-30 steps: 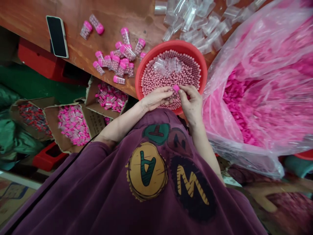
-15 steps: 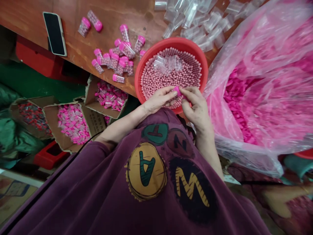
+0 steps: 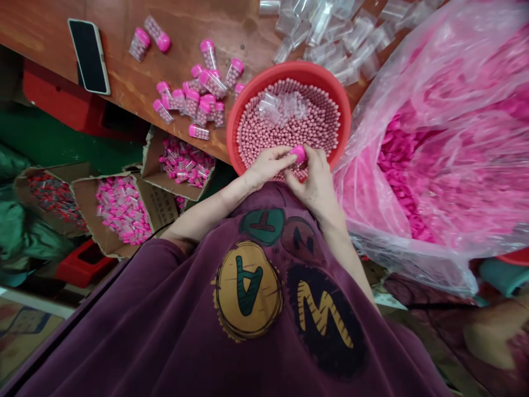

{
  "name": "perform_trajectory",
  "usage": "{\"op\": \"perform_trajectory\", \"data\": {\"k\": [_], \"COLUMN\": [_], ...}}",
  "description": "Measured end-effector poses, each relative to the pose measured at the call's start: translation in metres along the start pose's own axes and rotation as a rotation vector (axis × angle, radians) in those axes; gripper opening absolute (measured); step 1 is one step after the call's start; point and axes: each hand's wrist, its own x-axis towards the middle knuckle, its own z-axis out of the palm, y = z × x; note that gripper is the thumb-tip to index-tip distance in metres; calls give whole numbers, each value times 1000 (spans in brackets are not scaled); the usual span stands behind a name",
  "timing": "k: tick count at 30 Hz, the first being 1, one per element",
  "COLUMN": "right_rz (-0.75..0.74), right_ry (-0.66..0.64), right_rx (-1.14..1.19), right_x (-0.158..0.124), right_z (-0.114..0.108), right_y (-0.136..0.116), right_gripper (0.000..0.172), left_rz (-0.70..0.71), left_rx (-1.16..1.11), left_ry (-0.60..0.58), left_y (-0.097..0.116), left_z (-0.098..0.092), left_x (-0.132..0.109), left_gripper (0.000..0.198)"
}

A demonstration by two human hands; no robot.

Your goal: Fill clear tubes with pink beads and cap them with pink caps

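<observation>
Over the near rim of a red basin (image 3: 232, 113), a bright pink cap (image 3: 298, 154) sits between my two hands. My left hand (image 3: 266, 166) pinches it from the left with thumb and fingers; whatever container is under the cap is hidden by the fingers. From the other side my right hand (image 3: 316, 184) curls around the cap, its fingertips touching it and its thumb lower down. Pink beads (image 3: 268, 132) fill the basin, and several clear empty tubes (image 3: 285, 107) lie on top of them.
Several pink-capped bottles of beads (image 3: 192, 103) lie on the wooden table (image 3: 119, 99) left of the basin, near a phone (image 3: 88, 57). Clear tubes (image 3: 326, 36) are piled behind. A plastic bag of pink caps (image 3: 397, 160) stands right. Cardboard boxes (image 3: 159, 198) sit lower left.
My right hand has shifted left and wrapped closer around the pink cap, its thumb now lower and further left. My left hand has stayed nearly in place.
</observation>
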Motion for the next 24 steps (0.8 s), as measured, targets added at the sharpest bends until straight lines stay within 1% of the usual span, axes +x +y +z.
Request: {"op": "perform_trajectory", "data": {"k": [2,3,7,10,12,16,19,21,22,24], "right_rz": [-1,11,31,0,-5,39,95,127,131,114], "right_ry": [-27,-32,-38,-63,-114,-276,-373,-393,-384,-343], "right_rx": [-103,-144,-210,-268,-350,-481,-450,-388,-360,-331], "right_x": [0,1,7,13,17,22,22,20,19,18], "right_z": [4,8,20,22,21,26,41,53,58,66], "right_y": [-2,0,12,13,6,-11,-16,-15,-14,-12], "right_gripper": [78,80,66,62,60,50,50,52,55,65], "left_rz": [-32,-45,-65,-65,-65,-92,-182,-218,-208,-141], "left_rx": [-31,-47,-91,-104,-114,-172,-168,-129,-106,-52], "left_ry": [20,26,43,59,62,61,130,197,220,240], "left_y": [0,0,1,-2,-6,-15,-19,-20,-20,-19], "left_z": [5,7,12,7,1,-14,-23,-27,-28,-30], "left_x": [-4,-6,-12,-12,-11,-9,-8,-6,-5,-3], "left_gripper": [15,17,25,24,22,20,24,28,28,26]}}
